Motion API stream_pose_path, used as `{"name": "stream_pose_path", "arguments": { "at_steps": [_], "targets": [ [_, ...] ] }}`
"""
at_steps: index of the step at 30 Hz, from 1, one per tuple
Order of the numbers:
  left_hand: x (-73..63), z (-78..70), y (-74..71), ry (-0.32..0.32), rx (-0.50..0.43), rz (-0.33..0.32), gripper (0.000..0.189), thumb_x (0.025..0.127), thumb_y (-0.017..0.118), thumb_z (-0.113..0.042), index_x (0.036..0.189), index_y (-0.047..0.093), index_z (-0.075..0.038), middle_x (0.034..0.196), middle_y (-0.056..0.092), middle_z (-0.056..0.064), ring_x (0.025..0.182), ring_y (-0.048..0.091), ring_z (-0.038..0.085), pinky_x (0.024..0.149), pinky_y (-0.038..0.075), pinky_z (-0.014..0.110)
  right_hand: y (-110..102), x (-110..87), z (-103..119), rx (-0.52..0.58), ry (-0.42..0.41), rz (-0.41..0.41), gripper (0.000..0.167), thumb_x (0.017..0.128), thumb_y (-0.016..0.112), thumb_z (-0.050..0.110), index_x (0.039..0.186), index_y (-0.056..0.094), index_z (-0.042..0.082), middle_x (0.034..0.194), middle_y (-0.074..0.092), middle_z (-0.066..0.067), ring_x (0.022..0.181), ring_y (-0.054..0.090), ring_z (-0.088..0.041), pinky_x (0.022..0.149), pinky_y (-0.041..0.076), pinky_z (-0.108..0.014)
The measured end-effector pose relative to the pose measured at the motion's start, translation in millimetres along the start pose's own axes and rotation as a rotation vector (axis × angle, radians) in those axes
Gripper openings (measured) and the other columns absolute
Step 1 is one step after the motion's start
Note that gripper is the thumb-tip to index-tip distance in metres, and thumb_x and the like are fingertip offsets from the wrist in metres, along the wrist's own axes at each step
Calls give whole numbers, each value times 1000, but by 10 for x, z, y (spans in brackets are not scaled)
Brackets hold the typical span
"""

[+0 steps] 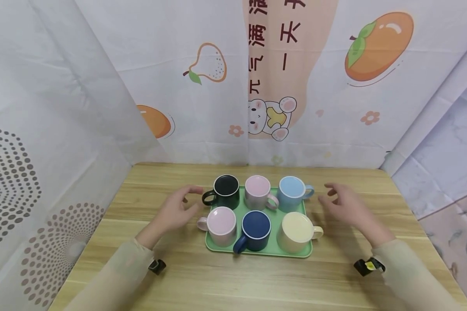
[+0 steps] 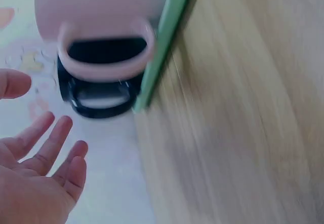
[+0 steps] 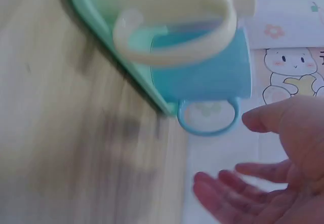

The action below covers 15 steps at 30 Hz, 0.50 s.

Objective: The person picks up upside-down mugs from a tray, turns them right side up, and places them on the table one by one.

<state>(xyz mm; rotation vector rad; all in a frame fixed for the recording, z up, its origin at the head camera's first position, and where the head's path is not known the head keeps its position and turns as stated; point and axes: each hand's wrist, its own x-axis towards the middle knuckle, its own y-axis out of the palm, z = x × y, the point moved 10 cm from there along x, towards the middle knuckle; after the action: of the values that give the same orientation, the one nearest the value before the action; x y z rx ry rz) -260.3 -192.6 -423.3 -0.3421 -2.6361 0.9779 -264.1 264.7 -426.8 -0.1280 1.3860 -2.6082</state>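
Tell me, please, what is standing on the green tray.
The green tray holds a black mug, a pink mug and a light blue mug at the back, and another pink mug, a navy mug and a yellow mug in front. The tray's surface under them is hidden.

Soft shadows on the table, blurry wrist views

We see bare surface along the near side of the green tray and strips on both sides where the hands could pass. Into the left strip jut the handles of the black mug and front pink mug, into the right those of the light-blue mug and cream mug. Between mugs we find only narrow gaps, and a printed curtain bounds the far side.
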Motion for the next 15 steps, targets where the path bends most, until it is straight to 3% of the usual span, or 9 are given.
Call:
{"name": "stream_pose_path", "arguments": {
  "at_steps": [4, 8, 12, 15],
  "targets": [
    [-105, -352, 120, 201, 119, 35, 53, 101, 77, -21, 148, 62, -4, 146, 67, 11, 135, 63, 35, 107, 53, 61, -76, 116, 34, -69, -75, -76, 61, 107, 71, 25, 151, 51, -11, 130, 62, -37, 108, 70, -48, 86, 62, -62],
    [-215, -586, 300, 336, 251, 97, 65, 101, 77, -34, 156, 56, -7, 155, 61, 10, 143, 56, 35, 116, 47, 63, -78, 177, 148, -166, -197, -140, 59, 99, 80, 15, 149, 56, -6, 131, 61, -36, 117, 62, -54, 94, 55, -69],
    [-268, -701, 446, 381, 308, 165, 72, 102, 75, -41, 162, 51, -10, 163, 54, 10, 152, 48, 37, 120, 41, 66, -36, 197, 281, -222, -313, -174, 59, 93, 85, 9, 146, 62, -4, 125, 63, -34, 113, 61, -51, 93, 54, -67],
    [-279, -724, 527, 380, 323, 209, 75, 103, 74, -43, 165, 48, -11, 167, 50, 10, 155, 45, 38, 118, 43, 66, 17, 209, 331, -257, -345, -170, 56, 92, 85, 9, 144, 65, -2, 119, 65, -28, 107, 63, -45, 89, 57, -62]
  ]
}}
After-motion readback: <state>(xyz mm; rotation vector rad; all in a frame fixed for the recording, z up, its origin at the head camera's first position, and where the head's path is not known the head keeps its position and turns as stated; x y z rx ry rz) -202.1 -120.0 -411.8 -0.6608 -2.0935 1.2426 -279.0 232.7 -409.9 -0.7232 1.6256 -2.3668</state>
